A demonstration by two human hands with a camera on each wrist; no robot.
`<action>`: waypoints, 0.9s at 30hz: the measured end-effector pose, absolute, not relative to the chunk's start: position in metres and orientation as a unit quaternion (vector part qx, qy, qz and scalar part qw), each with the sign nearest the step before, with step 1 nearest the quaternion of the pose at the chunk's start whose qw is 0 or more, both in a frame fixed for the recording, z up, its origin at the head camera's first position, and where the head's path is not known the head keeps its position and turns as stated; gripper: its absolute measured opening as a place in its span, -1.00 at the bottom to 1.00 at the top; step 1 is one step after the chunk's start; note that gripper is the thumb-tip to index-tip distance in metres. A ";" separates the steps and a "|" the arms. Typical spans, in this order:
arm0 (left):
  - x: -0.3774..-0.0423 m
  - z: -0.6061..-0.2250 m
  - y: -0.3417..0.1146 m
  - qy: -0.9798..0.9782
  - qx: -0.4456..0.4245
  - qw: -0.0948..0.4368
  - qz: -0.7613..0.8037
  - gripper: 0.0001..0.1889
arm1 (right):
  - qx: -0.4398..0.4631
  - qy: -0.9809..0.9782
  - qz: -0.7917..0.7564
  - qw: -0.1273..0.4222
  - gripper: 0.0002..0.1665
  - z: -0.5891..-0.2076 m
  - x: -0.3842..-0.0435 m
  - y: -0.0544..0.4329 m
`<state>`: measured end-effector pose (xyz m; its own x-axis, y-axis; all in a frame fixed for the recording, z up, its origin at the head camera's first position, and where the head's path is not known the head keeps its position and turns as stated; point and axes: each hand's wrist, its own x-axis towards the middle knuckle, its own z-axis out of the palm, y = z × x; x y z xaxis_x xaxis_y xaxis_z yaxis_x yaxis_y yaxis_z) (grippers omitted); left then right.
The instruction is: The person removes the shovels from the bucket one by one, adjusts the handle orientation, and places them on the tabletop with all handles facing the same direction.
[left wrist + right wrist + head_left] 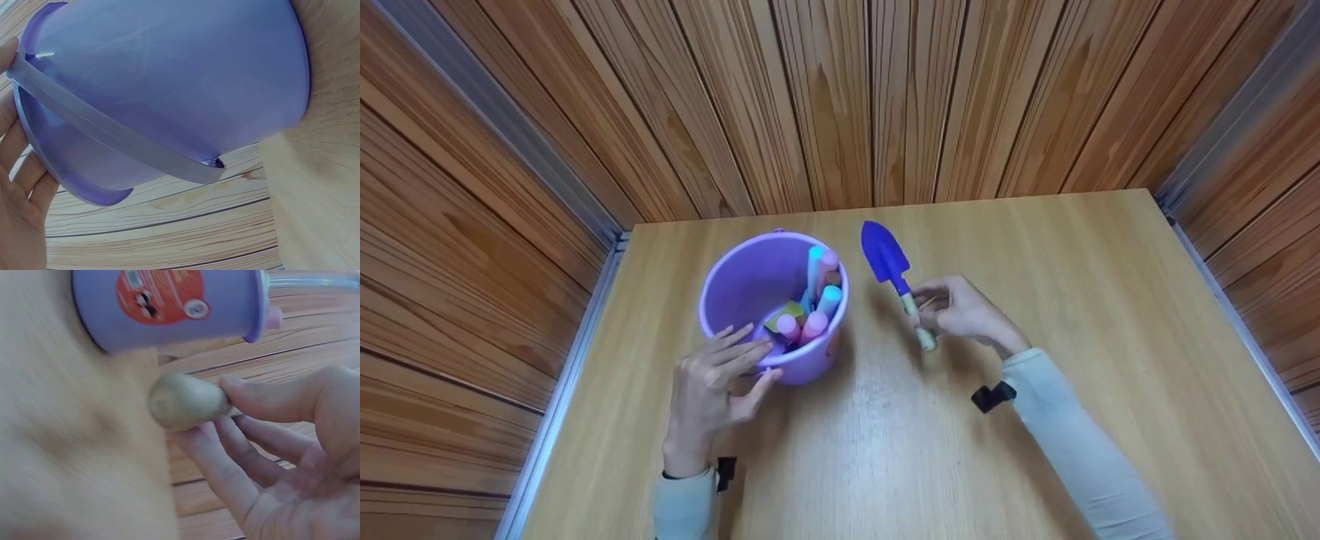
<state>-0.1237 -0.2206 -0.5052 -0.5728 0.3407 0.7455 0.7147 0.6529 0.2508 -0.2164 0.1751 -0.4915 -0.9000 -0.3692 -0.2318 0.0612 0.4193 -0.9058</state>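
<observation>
Purple bucket (739, 279): your left hand (709, 382) grips its near rim (793, 357); right of the bucket, your right hand (958, 309) pinches the trowel (891, 262) by its pale wooden handle (926, 340).

The right sleeve (1084, 446), at four o'clock, and left sleeve (686, 506), at seven, are pale grey-green (a black wrist-worn block (994, 396) beside each).
</observation>
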 end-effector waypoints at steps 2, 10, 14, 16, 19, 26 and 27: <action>-0.124 -0.505 -0.220 -0.843 -0.311 0.340 -0.276 -0.52 | -0.075 0.798 -0.564 0.200 -0.45 -0.504 -0.214 0.172; -0.125 -0.505 -0.221 -0.847 -0.311 0.334 -0.273 -0.53 | -0.016 0.710 -0.678 0.187 -0.36 -0.542 -0.200 0.147; -0.122 -0.500 -0.226 -0.854 -0.297 0.323 -0.279 -0.54 | 0.010 0.673 -0.713 0.198 -0.31 -0.555 -0.194 0.130; -0.121 -0.496 -0.227 -0.858 -0.289 0.317 -0.283 -0.55 | 0.016 0.655 -0.726 0.210 -0.31 -0.561 -0.193 0.124; -0.122 -0.494 -0.226 -0.865 -0.286 0.304 -0.280 -0.55 | 0.030 0.634 -0.741 0.220 -0.36 -0.570 -0.189 0.120; -0.120 -0.497 -0.222 -0.870 -0.268 0.298 -0.285 -0.54 | 0.033 0.631 -0.742 0.224 -0.43 -0.581 -0.187 0.117; -0.120 -0.498 -0.220 -0.870 -0.269 0.297 -0.286 -0.54 | 0.035 0.634 -0.740 0.222 -0.44 -0.582 -0.187 0.118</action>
